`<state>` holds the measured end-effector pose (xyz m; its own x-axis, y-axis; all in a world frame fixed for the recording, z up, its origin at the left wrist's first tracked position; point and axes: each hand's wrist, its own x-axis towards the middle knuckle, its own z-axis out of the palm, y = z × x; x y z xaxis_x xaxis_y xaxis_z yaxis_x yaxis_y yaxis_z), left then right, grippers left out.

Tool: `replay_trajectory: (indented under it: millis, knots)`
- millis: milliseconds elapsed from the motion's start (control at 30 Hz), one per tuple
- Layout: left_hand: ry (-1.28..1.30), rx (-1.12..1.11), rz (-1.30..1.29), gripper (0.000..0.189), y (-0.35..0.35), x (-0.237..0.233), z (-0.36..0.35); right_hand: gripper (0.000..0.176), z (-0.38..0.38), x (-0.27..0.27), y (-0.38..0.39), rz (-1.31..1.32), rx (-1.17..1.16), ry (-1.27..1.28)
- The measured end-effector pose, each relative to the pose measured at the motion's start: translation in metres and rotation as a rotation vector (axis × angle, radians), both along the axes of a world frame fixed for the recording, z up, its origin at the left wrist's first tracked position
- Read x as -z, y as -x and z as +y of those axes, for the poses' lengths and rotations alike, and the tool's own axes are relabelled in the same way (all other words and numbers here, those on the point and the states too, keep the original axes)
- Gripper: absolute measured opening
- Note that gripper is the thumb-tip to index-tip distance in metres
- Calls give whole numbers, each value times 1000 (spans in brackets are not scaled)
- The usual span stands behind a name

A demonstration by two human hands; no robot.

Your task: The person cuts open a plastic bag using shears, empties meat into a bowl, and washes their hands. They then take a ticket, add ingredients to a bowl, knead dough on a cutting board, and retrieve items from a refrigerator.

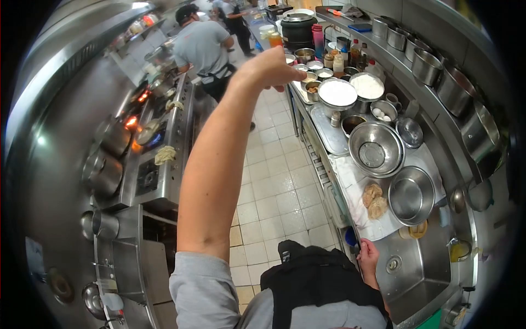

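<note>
My left hand [269, 68] is stretched far forward at the end of a raised arm, above the near side of the counter. Its fingers point right, toward small metal bowls, with the thumb lower and apart; nothing shows in it. Closest to the fingertips are a bowl of brown food [312, 88] and a bowl of white contents [324, 73]. Down by my body, my right hand [368, 252] is curled over the front edge of the sink [405, 279]. A blue object [350, 237] sits just beyond it.
Steel bowls [412, 196], a colander [375, 148], bagged brown food [375, 202] and a bowl of eggs [383, 111] crowd the right counter. Pots [426, 66] line the shelf above. At left, a stove [159, 148] has lit flames. A person [203, 46] stands beside it, across the tiled aisle [274, 186].
</note>
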<state>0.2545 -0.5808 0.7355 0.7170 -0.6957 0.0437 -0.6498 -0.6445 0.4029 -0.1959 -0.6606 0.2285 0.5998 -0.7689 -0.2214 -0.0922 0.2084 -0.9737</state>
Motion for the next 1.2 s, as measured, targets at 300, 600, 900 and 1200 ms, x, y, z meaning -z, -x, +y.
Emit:
replay_trajectory:
  millis: [300, 600, 900, 1200]
  knots:
    - [-284, 313, -129, 73, 24, 21, -7, 23, -8, -7, 12, 39, 3, 69]
    - [1128, 1003, -763, 56, 194, 33, 87, 21, -24, -28, 44, 202, 62, 315]
    - [1316, 1170, -696, 50, 230, 55, 63, 21, -51, -48, 62, 170, 104, 269]
    - [1389, 1138, -638, 47, 192, 76, 34, 33, -76, -18, 81, 125, 195, -84]
